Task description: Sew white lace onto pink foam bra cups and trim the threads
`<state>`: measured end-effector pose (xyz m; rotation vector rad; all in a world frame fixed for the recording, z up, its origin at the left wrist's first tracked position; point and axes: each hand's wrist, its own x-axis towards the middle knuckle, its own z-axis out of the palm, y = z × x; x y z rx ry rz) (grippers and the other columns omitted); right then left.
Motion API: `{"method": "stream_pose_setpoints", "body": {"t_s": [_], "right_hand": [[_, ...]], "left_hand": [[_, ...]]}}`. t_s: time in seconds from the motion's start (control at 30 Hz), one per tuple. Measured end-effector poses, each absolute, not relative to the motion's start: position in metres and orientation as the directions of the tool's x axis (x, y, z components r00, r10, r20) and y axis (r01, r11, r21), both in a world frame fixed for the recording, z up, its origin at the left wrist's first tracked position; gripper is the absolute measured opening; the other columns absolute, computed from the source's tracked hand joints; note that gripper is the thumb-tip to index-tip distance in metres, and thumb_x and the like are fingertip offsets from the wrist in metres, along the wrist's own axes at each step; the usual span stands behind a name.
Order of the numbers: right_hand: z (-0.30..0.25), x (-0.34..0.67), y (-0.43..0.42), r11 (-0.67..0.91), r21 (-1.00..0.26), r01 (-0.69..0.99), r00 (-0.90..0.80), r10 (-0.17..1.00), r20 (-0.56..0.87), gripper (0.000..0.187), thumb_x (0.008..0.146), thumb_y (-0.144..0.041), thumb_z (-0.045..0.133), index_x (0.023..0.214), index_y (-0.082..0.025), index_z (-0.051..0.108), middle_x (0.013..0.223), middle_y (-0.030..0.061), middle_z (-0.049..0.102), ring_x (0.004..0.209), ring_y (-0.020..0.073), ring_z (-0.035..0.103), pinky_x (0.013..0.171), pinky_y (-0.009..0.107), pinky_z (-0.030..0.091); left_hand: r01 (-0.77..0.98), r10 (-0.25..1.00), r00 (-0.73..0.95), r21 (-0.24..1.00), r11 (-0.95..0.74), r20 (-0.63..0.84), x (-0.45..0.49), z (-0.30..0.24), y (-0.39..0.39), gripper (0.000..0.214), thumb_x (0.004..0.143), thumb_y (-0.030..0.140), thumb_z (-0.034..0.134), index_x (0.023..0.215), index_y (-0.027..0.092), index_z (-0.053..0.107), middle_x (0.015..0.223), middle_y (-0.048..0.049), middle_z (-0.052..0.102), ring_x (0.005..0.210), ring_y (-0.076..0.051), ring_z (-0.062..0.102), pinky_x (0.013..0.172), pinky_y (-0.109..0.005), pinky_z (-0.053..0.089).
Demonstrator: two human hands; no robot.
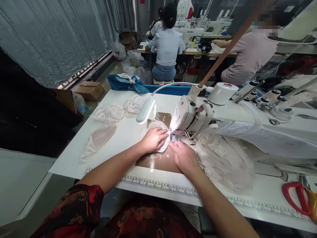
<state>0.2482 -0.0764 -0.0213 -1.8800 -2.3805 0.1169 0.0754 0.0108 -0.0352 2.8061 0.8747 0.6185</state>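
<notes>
As the left hand (155, 139) presses flat, ungripping, on the lace (156, 124) by the machine (182, 114), the right hand (184, 156) meets its edge, grip unclear: seemingly sewing, calling next for steady feeding.

And across the left, the view is filled by a tall grey curtain (69, 36), with thin light let in along its foot! On the dull floor (106, 73), a cardboard box (89, 91) is parked, and clear plastic bags (119, 51) are heaped beyond. At the back, a wood-edged worktable (192, 51) is lined with sewing machines (194, 34); a stool (163, 82) is occupied before it.
</notes>
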Motion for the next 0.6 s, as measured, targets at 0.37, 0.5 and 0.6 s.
{"method": "stream_pose_setpoints", "body": {"t_s": [0.37, 0.5, 0.6], "right_hand": [[-0.028, 0.255, -0.078, 0.302, -0.195, 0.933, -0.286, 0.952, 0.108, 0.043, 0.087, -0.013, 0.036, 0.121, -0.02, 0.062, 0.093, 0.0064, 0.063, 0.083, 0.019, 0.058, 0.07, 0.029, 0.042], [-0.031, 0.258, -0.077, 0.308, -0.204, 0.929, -0.29, 0.95, 0.115, 0.043, 0.088, -0.016, 0.035, 0.121, -0.019, 0.062, 0.099, 0.0075, 0.064, 0.087, 0.0208, 0.06, 0.071, 0.032, 0.046], [-0.03, 0.261, -0.077, 0.309, -0.282, 0.908, -0.283, 0.95, 0.131, 0.039, 0.09, -0.023, 0.037, 0.117, -0.022, 0.064, 0.107, 0.0075, 0.065, 0.09, 0.0217, 0.062, 0.072, 0.034, 0.049]], "left_hand": [[0.897, 0.898, 0.373, 0.159, -0.413, 0.233, -0.048, -0.001, -0.035, 0.034, 0.093, 0.034, 0.041, 0.118, 0.018, 0.058, 0.125, -0.0114, 0.057, 0.117, -0.029, 0.049, 0.098, -0.047, 0.04], [0.982, 0.971, 0.055, 0.166, -0.096, 0.233, -0.128, -0.013, -0.071, 0.048, 0.089, 0.047, 0.048, 0.124, 0.016, 0.055, 0.13, -0.0133, 0.054, 0.119, -0.035, 0.046, 0.099, -0.049, 0.038], [0.975, 0.97, -0.043, 0.221, -0.012, 0.239, -0.16, -0.025, -0.097, 0.037, 0.09, 0.034, 0.044, 0.116, 0.014, 0.06, 0.126, -0.0132, 0.056, 0.113, -0.034, 0.049, 0.096, -0.048, 0.041]]}}
